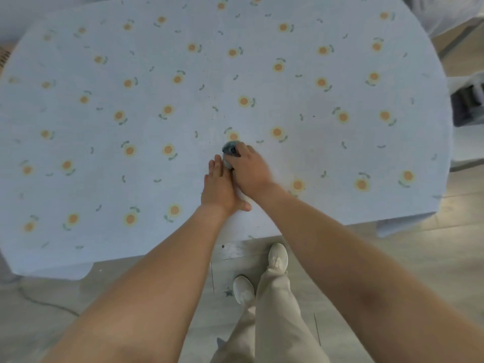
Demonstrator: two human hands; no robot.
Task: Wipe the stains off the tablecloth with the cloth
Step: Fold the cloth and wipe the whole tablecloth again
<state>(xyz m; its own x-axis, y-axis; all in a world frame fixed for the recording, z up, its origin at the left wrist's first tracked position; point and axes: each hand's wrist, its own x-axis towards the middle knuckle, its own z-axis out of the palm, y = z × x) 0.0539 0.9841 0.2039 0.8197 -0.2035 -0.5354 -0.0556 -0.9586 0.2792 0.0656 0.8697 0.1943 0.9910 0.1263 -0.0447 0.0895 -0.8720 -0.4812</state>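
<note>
A pale blue tablecloth (pixel 104 179) printed with small orange flowers covers the whole table. Near its middle my right hand (pixel 248 169) grips a bunched dark grey-blue cloth (pixel 230 148) and holds it down on the fabric. My left hand (pixel 218 188) lies flat beside it, fingers straight, pressing the tablecloth, its fingertips touching the cloth's near edge. A few tiny dark specks (pixel 209 96) dot the fabric farther out from the cloth. Most of the cloth is hidden under my right fingers.
The table's near edge (pixel 162 258) runs just in front of my legs and light shoes (pixel 278 256) on the wooden floor. A dark cable (pixel 42 302) lies on the floor at the left. Furniture (pixel 468 106) stands off the right edge.
</note>
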